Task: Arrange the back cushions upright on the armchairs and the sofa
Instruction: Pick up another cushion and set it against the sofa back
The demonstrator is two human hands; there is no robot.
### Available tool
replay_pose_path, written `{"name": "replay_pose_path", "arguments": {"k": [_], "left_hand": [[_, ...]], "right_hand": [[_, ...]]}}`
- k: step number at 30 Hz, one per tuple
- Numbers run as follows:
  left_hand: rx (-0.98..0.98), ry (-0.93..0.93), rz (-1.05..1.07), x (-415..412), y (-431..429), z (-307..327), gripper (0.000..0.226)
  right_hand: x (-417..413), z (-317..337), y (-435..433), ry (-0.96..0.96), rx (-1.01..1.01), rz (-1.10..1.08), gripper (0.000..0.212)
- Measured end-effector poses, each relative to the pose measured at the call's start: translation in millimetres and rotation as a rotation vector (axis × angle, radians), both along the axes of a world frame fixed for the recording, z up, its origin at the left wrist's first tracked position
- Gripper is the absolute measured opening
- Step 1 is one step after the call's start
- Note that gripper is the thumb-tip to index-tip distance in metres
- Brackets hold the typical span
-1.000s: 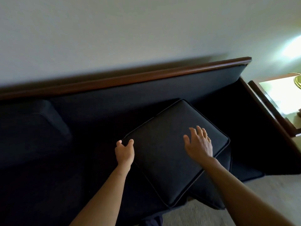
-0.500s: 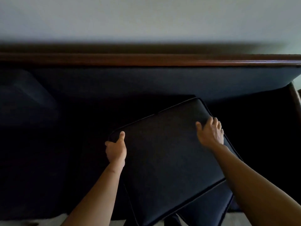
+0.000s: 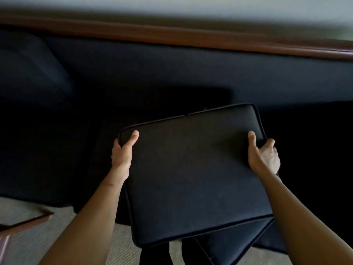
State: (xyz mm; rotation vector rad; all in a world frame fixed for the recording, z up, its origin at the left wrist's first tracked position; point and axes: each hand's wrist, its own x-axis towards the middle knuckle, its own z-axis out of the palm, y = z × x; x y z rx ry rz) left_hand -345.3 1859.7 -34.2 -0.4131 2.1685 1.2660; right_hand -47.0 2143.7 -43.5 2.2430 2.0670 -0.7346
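Observation:
A square black back cushion with piped edges is held flat, tilted toward me, over the front of the dark sofa. My left hand grips its left edge, thumb on top. My right hand grips its right edge near the far corner, fingers curled round the side. A second black cushion lies beneath it, poking out at the lower right. Another back cushion stands upright against the sofa's back at the left.
The sofa's back carries a brown wooden rail below a pale wall. Light carpet lies in front of the sofa. A blurred wooden piece sits at the lower left. My dark trouser legs show under the cushion.
Both hands went from resting on top of the cushion to gripping its two sides. The cushion has come up and toward me, off the lower cushion. The view has shifted left.

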Motion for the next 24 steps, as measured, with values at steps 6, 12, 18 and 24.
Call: {"name": "replay_pose_path", "arguments": {"k": [6, 12, 18, 24], "left_hand": [[0.208, 0.182, -0.025, 30, -10, 63, 0.129], [0.520, 0.248, -0.142, 40, -5, 133, 0.113], [0.622, 0.228, -0.301, 42, -10, 179, 0.053], [0.549, 0.229, -0.522, 42, -51, 187, 0.051]], "right_hand": [[42, 59, -43, 0.184, 0.108, -0.120, 0.110], [72, 122, -62, 0.413, 0.243, -0.269, 0.100], [100, 146, -107, 0.652, 0.207, -0.267, 0.105], [104, 187, -154, 0.530, 0.453, 0.083, 0.117]]}}
